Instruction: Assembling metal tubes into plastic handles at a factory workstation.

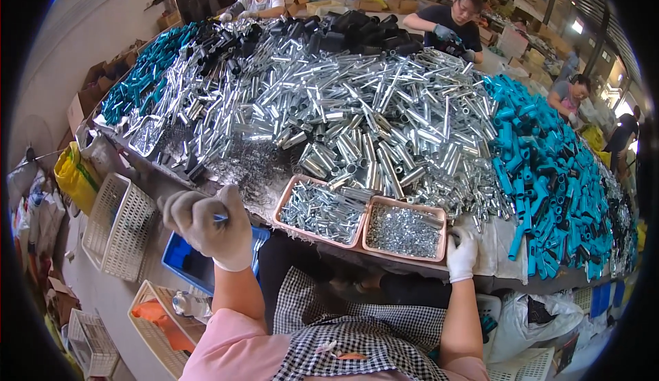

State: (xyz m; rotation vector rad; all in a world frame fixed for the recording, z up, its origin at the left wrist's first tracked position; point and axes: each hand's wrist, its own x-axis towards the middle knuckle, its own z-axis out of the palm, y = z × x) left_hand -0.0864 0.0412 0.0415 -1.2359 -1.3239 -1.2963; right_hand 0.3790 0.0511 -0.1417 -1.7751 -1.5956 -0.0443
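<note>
My left hand (pixel 209 226), in a whitish work glove, is raised off the table's near edge with its fingers curled closed. A small dark-blue bit (pixel 220 218) shows between the fingers; what it belongs to is hidden. At the table's front edge, my gloved right hand (pixel 462 252) is closed on the right rim of a pink tray (pixel 405 255) of small shiny metal pieces. A second pink tray (pixel 319 238), holding screw-like metal parts, stands against it on the left. Just beyond both trays lies a large heap of silvery metal tubes (pixel 364 120).
Teal plastic tubes (pixel 542 168) are heaped at the right, more teal pieces (pixel 147 72) at far left, black tubes (pixel 360 31) at the back. White baskets (pixel 113 226) and a blue crate (pixel 185 261) stand left of me. Co-workers (pixel 453 27) sit across and to the right.
</note>
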